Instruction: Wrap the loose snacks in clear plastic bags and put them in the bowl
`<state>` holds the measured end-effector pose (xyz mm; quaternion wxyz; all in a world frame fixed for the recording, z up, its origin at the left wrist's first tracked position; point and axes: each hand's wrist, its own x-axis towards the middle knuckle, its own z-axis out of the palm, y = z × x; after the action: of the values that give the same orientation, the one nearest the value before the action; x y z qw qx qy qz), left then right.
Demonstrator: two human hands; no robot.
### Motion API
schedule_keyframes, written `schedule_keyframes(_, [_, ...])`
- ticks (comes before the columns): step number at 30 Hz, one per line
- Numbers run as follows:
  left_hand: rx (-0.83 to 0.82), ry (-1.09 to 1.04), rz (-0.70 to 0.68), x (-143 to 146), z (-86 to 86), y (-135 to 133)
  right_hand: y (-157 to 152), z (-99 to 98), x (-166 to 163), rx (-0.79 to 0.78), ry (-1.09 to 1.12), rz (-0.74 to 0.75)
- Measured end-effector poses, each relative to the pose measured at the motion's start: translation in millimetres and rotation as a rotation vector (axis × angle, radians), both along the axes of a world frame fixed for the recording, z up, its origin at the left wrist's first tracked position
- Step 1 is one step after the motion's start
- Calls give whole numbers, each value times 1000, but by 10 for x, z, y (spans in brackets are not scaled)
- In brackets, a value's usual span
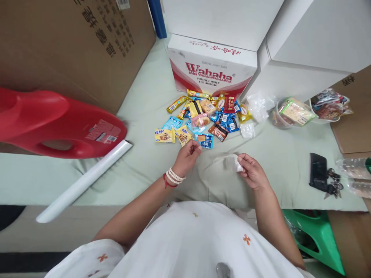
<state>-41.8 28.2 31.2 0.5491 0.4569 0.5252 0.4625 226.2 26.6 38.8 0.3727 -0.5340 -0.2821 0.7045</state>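
My right hand pinches a small crumpled clear plastic bag above the pale green cloth. With its fingers curled and the thumb against them, my left hand is at the front edge of a pile of wrapped snacks. Its fingertips overlap the lower corner of a blue snack packet; whether they grip anything is hidden. Around it lie yellow cookie packets, dark blue packets, a brown packet and a red packet. More crumpled clear plastic bags lie right of the pile.
Behind the snacks stands a white and red Wahaha carton. Plastic tubs of snacks stand at right, with a black wallet and keys nearer. A red plastic stool and a white roll lie at left.
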Motion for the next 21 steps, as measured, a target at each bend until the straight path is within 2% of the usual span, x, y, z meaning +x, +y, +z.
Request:
schedule_keyframes(1, [15, 49, -45, -5, 22, -39, -13, -19, -58, -26, 49, -63])
schedule_keyframes(3, [23, 113, -248, 46, 50, -133, -73, -60, -206, -73, 138, -145])
schedule_keyframes(5, [63, 167, -378, 159, 45, -211, -163, -89, -368, -127, 205, -146])
schedule_keyframes(8, [129, 208, -315, 341, -29, -239, -283, -81, -526, -170, 267, -103])
schedule_keyframes(12, [-54, -19, -260, 380, -172, -158, -307, -24, -445, -146, 270, -136])
schedule_keyframes(14, [-138, -108, -196, 300, -216, -115, -288, 3, -313, -141, 249, -138])
schedule_keyframes(17, [-166, -120, -127, 113, -219, -67, -286, 32, -107, -132, 208, -109])
schedule_keyframes(19, [-159, -98, -141, -27, -176, -48, -313, 39, -7, -108, 173, -69])
schedule_keyframes(21, [-115, -64, -211, -161, -96, -42, -353, 28, 51, -86, 109, 16])
